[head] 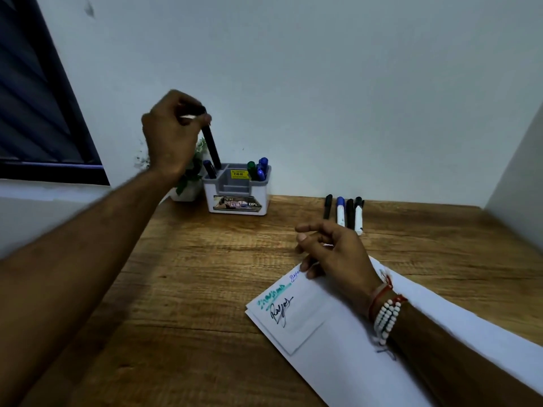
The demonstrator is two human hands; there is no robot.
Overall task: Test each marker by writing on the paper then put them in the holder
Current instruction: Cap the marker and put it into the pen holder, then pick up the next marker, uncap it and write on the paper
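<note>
Paper [338,333] is lying lower right with the right hand [332,254] resting on it, fingers loose, holding nothing. Left hand [170,136] is gripping a black marker [212,145], its lower end dipping into the holder's [211,195] left slot, center frame. 4 markers [342,212] are lying off to the right.

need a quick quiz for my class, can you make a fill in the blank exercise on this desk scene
1. The left hand holds a ____ marker above the holder.
2. The loose markers lying in a row on the table number ____.
3. The bracelets sit on the ____ wrist.

Missing words: black; four; right
</note>
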